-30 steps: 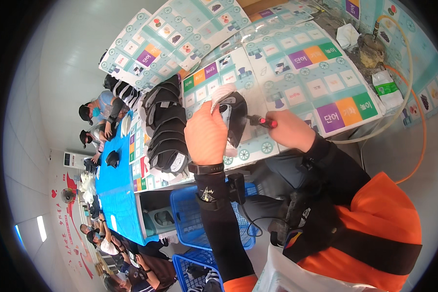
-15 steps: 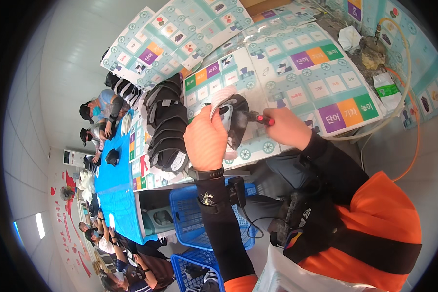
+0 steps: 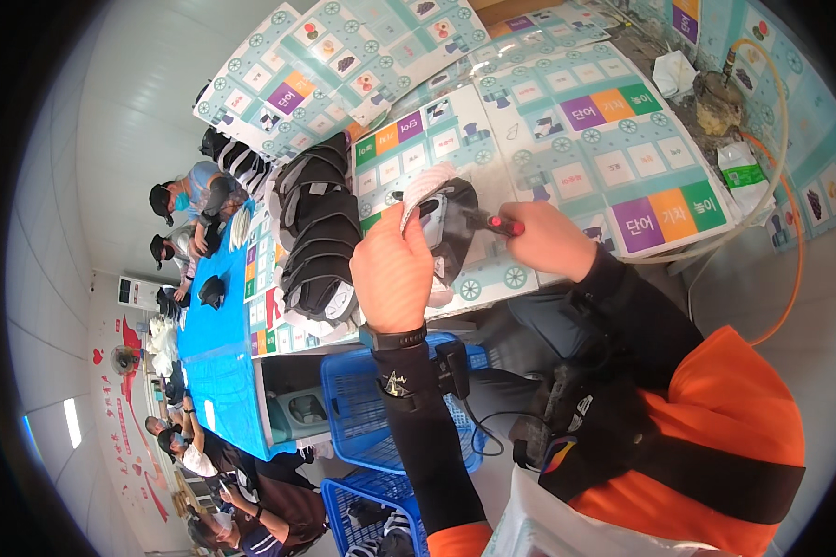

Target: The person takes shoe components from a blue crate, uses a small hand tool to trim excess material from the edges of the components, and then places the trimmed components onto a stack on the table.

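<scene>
My left hand [image 3: 395,274] is closed on the edge of a curved black-and-grey fabric piece [image 3: 455,200] with a pale pink rim, holding it tilted above the table. In my right hand [image 3: 550,239] is a brush-like tool [image 3: 503,226] with a red and black handle. Its blurred head is at the right side of the piece; whether it touches is hard to tell. Beside my left hand stands a row of nested black and grey fabric pieces [image 3: 318,255] with pale rims.
Printed sheets [image 3: 594,167] cover the table, and more boards [image 3: 334,65] lean at the back. A hose [image 3: 778,121] and a white-green packet [image 3: 741,176] are at right. Blue baskets [image 3: 372,408] stand below the table edge. Co-workers sit along a blue-covered table [image 3: 215,362] at left.
The tool's head has shifted slightly over the fabric piece and is blurred. Both hands keep nearly the same place and grip. The view has moved a little.
</scene>
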Tool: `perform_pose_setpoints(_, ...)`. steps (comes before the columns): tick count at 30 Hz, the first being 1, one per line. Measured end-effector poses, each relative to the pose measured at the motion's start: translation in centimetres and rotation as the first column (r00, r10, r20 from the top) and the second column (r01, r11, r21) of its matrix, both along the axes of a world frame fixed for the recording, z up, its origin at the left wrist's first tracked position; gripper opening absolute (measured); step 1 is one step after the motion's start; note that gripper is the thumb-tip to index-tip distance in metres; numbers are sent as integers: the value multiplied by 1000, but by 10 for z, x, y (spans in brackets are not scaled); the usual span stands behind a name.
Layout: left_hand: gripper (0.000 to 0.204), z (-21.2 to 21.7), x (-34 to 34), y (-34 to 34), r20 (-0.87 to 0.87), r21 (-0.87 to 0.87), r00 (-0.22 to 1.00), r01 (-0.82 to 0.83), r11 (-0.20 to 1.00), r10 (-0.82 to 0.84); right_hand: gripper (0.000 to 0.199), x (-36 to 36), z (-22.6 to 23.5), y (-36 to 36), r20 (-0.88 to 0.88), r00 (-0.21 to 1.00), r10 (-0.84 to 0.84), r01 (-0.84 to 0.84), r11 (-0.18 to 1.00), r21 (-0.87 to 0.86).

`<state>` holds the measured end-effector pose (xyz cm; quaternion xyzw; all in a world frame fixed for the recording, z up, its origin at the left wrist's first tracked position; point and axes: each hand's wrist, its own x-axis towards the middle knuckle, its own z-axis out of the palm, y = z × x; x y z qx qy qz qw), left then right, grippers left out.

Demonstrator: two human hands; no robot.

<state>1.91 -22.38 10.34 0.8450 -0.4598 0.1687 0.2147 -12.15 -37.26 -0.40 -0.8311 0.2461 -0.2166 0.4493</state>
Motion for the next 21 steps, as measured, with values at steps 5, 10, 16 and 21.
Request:
perform_pose_setpoints(5,27,-5,5,4,11,-8,1000,-2,1000,2,20,-4,11,11,-21,990,138,-138,990,-17)
perform_pose_setpoints(10,27,-3,2,6,20,-43,1000,-7,999,8,14,-8,6,5,-83,978,190,-191,982,-11)
perform_pose_setpoints(16,27,-2,5,6,-1,-38,1000,-2,999,2,21,-12,8,9,-76,988,134,-134,991,7)
perform_pose_setpoints(21,27,-3,8,7,20,-40,1000,13,999,-12,20,-16,6,15,-54,962,268,-271,960,-67)
